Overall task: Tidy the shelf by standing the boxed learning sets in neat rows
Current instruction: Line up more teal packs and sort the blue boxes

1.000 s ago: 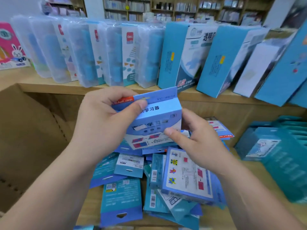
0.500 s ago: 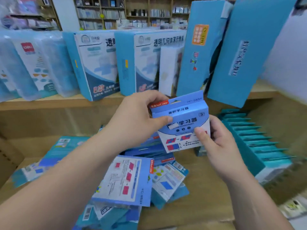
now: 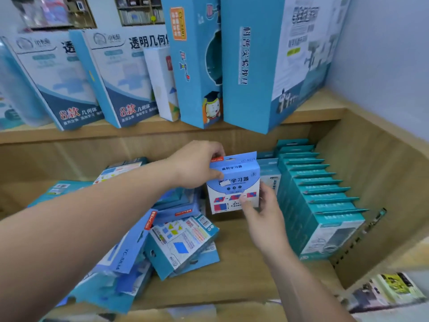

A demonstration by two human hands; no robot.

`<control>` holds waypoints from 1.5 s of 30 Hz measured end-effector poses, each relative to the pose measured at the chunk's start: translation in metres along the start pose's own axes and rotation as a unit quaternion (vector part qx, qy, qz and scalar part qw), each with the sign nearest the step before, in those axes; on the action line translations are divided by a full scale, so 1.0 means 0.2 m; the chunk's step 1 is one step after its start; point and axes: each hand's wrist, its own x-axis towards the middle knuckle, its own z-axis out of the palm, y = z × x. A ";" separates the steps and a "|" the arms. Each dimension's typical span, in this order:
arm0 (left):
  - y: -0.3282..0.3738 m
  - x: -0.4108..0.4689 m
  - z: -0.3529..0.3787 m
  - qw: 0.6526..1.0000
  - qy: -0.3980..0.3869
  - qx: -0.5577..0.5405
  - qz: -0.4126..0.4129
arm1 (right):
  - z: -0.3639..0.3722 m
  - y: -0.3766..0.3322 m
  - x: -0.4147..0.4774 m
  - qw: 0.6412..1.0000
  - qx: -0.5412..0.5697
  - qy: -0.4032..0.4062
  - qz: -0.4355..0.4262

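On the lower shelf (image 3: 232, 275) we hold one blue box (image 3: 234, 182) upright with both hands. Our left hand (image 3: 197, 165) grips its top left corner, the thumb pressed on the front face. Our right hand (image 3: 262, 217) holds the lower right side, the thumb on the front. This box stands near the back, just beside a neat teal row (image 3: 320, 198) on the right. To the left, other sets (image 3: 162, 228) lie in a loose pile. Above, tall boxes (image 3: 255, 66) lean on the upper shelf (image 3: 139, 132).
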 end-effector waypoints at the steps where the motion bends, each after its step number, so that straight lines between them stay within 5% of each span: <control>1: 0.00 0.03 0.01 1.000 -0.010 0.009 -0.010 | 0.00 0.02 0.01 1.000 -0.008 -0.014 0.006; 9: -0.12 0.17 0.11 0.992 -0.082 0.065 -0.075 | 0.04 0.11 0.04 0.992 -0.071 -0.093 0.049; 16: -0.06 0.35 0.13 0.976 -0.143 0.158 -0.037 | 0.11 0.17 0.09 0.986 -0.067 -0.134 0.071; 31: -0.17 0.34 0.13 0.985 -0.121 0.114 -0.037 | 0.11 0.17 0.09 0.990 -0.053 -0.122 0.056; 38: -0.15 0.35 0.22 0.960 -0.212 0.183 -0.027 | 0.13 0.16 0.11 0.983 -0.087 -0.142 0.077; 45: -0.11 0.41 0.28 0.946 -0.160 0.280 -0.041 | 0.16 0.16 0.20 0.973 -0.053 -0.174 0.143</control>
